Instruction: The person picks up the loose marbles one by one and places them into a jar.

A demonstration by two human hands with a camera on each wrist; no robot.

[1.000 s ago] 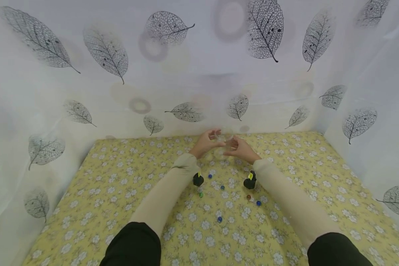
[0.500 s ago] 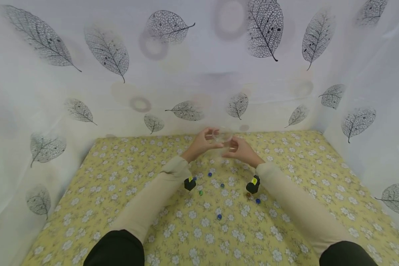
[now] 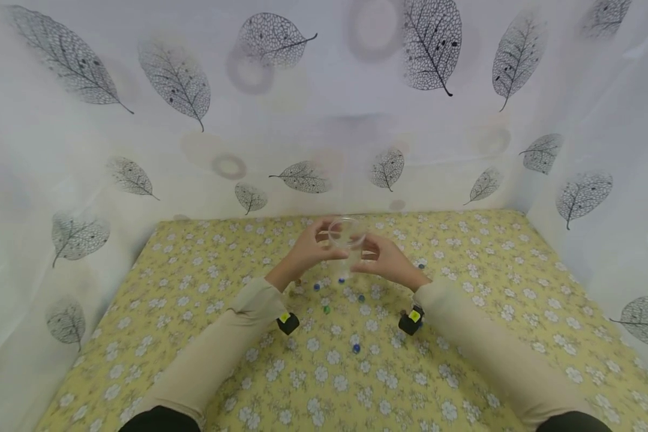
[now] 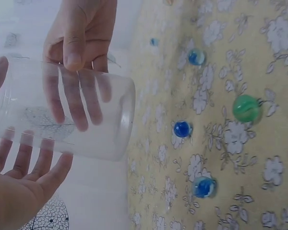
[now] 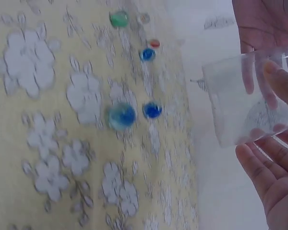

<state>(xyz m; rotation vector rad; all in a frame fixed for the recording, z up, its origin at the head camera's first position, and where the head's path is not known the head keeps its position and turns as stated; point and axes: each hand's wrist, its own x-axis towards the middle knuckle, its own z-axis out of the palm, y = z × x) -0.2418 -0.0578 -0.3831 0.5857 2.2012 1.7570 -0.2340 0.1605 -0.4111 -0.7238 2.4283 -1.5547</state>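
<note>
A clear plastic cup (image 3: 347, 245) hangs over the far half of the table, its round rim uppermost. My left hand (image 3: 306, 247) grips its left side, thumb on the near side and fingers behind. From the right, my right hand (image 3: 387, 259) grips the cup with curled fingers. Through the clear wall of the cup (image 4: 103, 141), fingers show in the left wrist view. Below lie loose glass marbles, among them a green marble (image 4: 246, 108), a dark blue marble (image 4: 183, 129) and a blue-and-clear marble (image 5: 121, 116).
A yellow floral cloth (image 3: 205, 336) covers the table. More marbles lie about, including a blue marble (image 3: 356, 348) nearer the front and a reddish marble (image 5: 154, 43). A white leaf-print curtain (image 3: 329, 132) stands behind and along both sides.
Both hands have brought the cup toward me and a little left. Marbles at the far left and far right have come into sight as the arms shifted.
</note>
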